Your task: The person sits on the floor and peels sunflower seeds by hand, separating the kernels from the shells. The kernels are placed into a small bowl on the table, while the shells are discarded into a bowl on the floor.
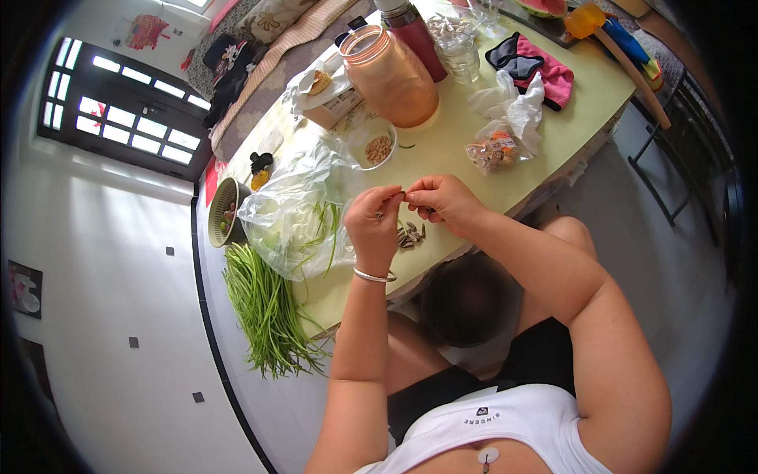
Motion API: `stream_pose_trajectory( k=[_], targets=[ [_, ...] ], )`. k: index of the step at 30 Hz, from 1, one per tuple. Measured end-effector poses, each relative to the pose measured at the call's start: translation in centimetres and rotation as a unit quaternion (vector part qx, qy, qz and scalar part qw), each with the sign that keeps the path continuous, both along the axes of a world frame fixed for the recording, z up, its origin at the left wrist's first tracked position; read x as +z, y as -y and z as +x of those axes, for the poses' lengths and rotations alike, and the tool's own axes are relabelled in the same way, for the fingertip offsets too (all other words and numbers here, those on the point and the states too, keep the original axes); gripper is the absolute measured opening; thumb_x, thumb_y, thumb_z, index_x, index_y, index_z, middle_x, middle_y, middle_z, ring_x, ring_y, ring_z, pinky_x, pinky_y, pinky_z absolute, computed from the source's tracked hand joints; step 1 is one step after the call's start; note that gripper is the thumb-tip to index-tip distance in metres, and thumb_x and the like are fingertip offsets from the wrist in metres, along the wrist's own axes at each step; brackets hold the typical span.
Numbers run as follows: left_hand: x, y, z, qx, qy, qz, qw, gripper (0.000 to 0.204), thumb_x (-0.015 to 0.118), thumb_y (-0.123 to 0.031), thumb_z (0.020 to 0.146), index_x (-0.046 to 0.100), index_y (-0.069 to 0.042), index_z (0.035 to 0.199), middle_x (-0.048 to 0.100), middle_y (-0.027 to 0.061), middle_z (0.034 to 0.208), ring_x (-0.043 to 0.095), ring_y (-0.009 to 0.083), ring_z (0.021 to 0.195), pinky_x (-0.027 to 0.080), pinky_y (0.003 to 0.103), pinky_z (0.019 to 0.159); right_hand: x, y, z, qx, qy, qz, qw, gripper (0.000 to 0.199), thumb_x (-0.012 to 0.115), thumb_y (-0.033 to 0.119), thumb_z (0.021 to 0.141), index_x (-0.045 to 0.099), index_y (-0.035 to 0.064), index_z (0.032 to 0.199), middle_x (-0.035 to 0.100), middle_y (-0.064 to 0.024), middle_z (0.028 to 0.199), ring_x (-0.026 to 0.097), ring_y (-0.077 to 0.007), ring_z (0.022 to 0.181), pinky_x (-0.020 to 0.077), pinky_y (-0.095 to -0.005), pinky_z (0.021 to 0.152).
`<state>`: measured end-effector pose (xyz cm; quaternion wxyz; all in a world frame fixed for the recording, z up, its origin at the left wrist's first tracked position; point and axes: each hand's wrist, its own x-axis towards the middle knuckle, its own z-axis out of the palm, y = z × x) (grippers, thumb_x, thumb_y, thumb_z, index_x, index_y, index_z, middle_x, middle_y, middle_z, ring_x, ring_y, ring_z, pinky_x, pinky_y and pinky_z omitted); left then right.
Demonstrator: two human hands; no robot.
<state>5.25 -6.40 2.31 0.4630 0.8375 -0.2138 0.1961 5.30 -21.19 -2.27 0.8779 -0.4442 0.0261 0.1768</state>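
Note:
Fingertip to fingertip, my left hand and my right hand pinch a small dark sunflower seed between them. More dark bits show under the curled fingers of my right hand. On the table just below the hands lies a small pile of striped sunflower seeds. Beyond my left hand stands a clear bowl with light brown kernels in it. A single dark sliver lies on the table beside the bowl.
A thin plastic bag and long green stalks cover the table's left end, next to a basket. Farther back stand a large orange jar and a dark red flask. A snack packet lies right. Below the edge is a dark bin.

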Motion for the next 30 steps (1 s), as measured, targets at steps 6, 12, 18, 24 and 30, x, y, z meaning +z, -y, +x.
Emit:
stream_pose_trajectory(
  k=[6, 12, 18, 24, 30],
  targets=[
    [-1.3, -0.2, -0.6, 0.024, 0.089, 0.144, 0.985, 0.009, 0.067, -0.001, 0.077, 0.068, -0.004, 0.085, 0.066, 0.0123, 0.076, 0.064, 0.0241, 0.065, 0.050, 0.032, 0.060, -1.3, -1.2, 0.1, -0.064, 0.050, -0.067, 0.994, 0.010, 0.066, 0.012, 0.082, 0.063, 0.0019, 0.080, 0.059, -0.0015, 0.067, 0.048, -0.0070, 0.053, 0.0346, -0.0214, 0.045],
    [-0.8, 0.0, -0.8, 0.048, 0.181, 0.254, 0.949, 0.005, 0.062, -0.005, 0.080, 0.065, -0.008, 0.078, 0.058, 0.0089, 0.063, 0.058, 0.0271, 0.057, 0.047, 0.037, 0.051, 0.0, -1.3, -0.3, -0.101, 0.075, -0.136, 0.983, 0.012, 0.069, 0.011, 0.080, 0.066, -0.0006, 0.078, 0.059, -0.0003, 0.064, 0.049, -0.0055, 0.053, 0.0361, -0.0219, 0.045],
    [-1.4, -0.4, -1.6, 0.073, 0.155, 0.282, 0.944, 0.005, 0.063, -0.004, 0.076, 0.066, -0.007, 0.078, 0.058, 0.0099, 0.062, 0.058, 0.0271, 0.056, 0.047, 0.036, 0.049, -0.8, -2.2, -0.4, -0.123, 0.164, -0.245, 0.948, 0.010, 0.067, 0.009, 0.077, 0.064, -0.0012, 0.075, 0.061, -0.0017, 0.066, 0.053, -0.0072, 0.060, 0.0439, -0.0246, 0.054],
    [-1.7, 0.1, -2.0, 0.067, 0.117, 0.207, 0.969, 0.014, 0.066, -0.001, 0.069, 0.070, -0.005, 0.082, 0.061, 0.0128, 0.066, 0.060, 0.0302, 0.060, 0.049, 0.037, 0.053, -1.1, -1.6, -0.6, -0.117, 0.191, -0.286, 0.932, 0.011, 0.066, 0.009, 0.074, 0.063, -0.0009, 0.073, 0.061, -0.0032, 0.066, 0.054, -0.0090, 0.061, 0.0450, -0.0258, 0.056],
    [-1.1, -1.9, -1.1, -0.070, -0.314, -0.259, 0.911, 0.010, 0.071, 0.003, 0.076, 0.067, 0.003, 0.085, 0.070, 0.0120, 0.080, 0.068, 0.0157, 0.064, 0.057, 0.026, 0.058, 0.5, 0.4, -0.1, 0.040, 0.058, -0.088, 0.994, 0.008, 0.064, 0.008, 0.077, 0.061, 0.0014, 0.078, 0.056, -0.0011, 0.065, 0.046, -0.0061, 0.054, 0.0332, -0.0224, 0.046]
  ],
)
